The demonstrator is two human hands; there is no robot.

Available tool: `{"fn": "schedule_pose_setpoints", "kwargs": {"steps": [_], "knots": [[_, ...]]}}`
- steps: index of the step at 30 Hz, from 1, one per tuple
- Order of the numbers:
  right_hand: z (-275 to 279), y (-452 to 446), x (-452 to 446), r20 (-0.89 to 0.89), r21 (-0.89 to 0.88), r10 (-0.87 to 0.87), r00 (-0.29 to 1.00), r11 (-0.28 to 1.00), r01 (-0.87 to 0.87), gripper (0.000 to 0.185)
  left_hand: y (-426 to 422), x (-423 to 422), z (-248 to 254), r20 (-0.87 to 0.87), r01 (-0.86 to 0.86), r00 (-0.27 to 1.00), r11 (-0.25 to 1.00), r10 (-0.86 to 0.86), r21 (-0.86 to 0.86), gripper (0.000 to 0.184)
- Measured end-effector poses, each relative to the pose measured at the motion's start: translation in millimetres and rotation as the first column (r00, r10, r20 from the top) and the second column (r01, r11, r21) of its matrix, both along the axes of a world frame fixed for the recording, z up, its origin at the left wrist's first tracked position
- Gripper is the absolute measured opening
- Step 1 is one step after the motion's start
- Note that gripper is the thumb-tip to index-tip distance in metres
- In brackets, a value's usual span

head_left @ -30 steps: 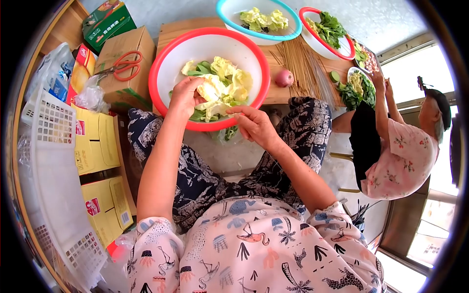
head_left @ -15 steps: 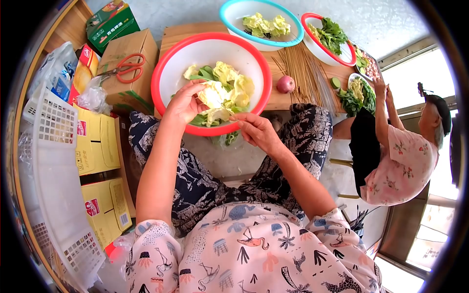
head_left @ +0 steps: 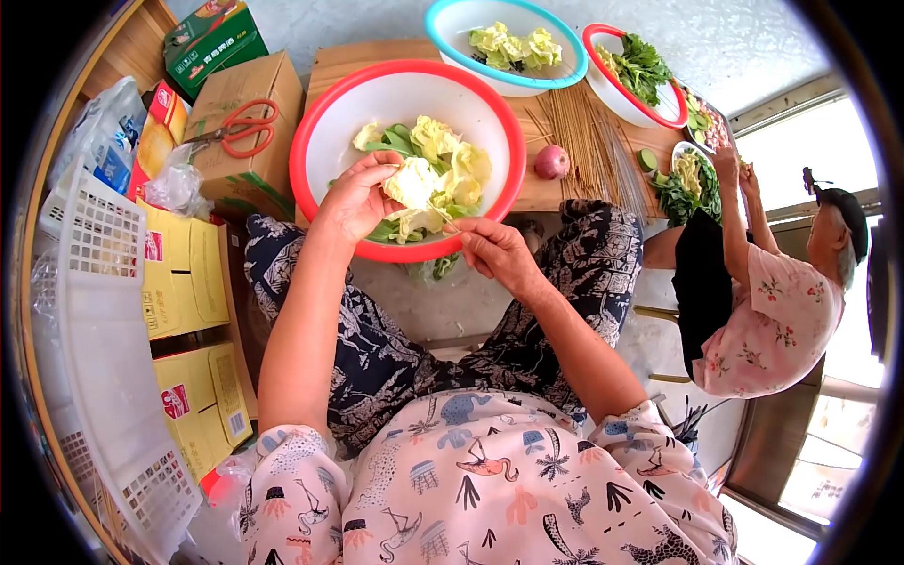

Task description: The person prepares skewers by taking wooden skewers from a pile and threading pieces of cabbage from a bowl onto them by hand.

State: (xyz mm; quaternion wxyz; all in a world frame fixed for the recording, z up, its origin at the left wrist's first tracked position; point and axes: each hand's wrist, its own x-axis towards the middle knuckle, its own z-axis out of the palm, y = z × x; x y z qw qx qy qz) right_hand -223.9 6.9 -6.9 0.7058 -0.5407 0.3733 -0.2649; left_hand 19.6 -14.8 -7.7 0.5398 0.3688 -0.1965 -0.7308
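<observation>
My left hand [head_left: 356,200] is closed on a pale yellow cabbage leaf [head_left: 412,184], held over the near side of a white basin with a red rim [head_left: 513,141]. Just right of it, my right hand [head_left: 504,252] pinches a thin skewer [head_left: 444,217], whose far end meets the leaf. Whether the point has gone through the leaf cannot be made out. More yellow leaves [head_left: 466,169] and some green leaves [head_left: 397,141] lie in the basin beneath my hands. Loose bamboo skewers [head_left: 582,141] are spread on the wooden table, right of a red onion [head_left: 552,162].
Behind stand a blue-rimmed basin [head_left: 574,71] with cabbage and a red-rimmed bowl [head_left: 593,42] with greens. Scissors [head_left: 247,129] rest on a cardboard box [head_left: 212,174] at left, near a white plastic basket [head_left: 104,330]. Another person [head_left: 777,311] sits at right, hands raised by a plate of greens.
My hands stay nearly in place, with the leaf and skewer still held together. The other person's hands have shifted slightly.
</observation>
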Motion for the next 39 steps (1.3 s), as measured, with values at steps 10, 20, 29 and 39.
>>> {"fn": "schedule_pose_setpoints", "kwargs": {"steps": [10, 20, 29, 39], "knots": [[-3, -2, -1, 0.048, 0.056, -0.045, 0.998, 0.998, 0.043, 0.021, 9, 0, 17, 0.043, 0.049, 0.998, 0.995, -0.045, -0.086, 0.017], [-6, 0, -1, 0.023, 0.001, -0.089, 0.996, 0.996, 0.089, 0.02, 14, -3, 21, 0.135, 0.076, 0.989, 0.984, -0.054, -0.164, 0.023], [-2, 2, 0, 0.046, 0.016, -0.087, 0.995, 0.996, 0.086, 0.02, 8, 1, 11, 0.103, 0.04, 0.994, 0.991, -0.027, -0.128, 0.026], [-3, 4, 3, 0.081, 0.091, -0.14, 0.987, 0.987, 0.132, 0.021, 4, -2, 5, 0.004, -0.005, 1.0, 0.994, 0.006, -0.107, 0.027]]}}
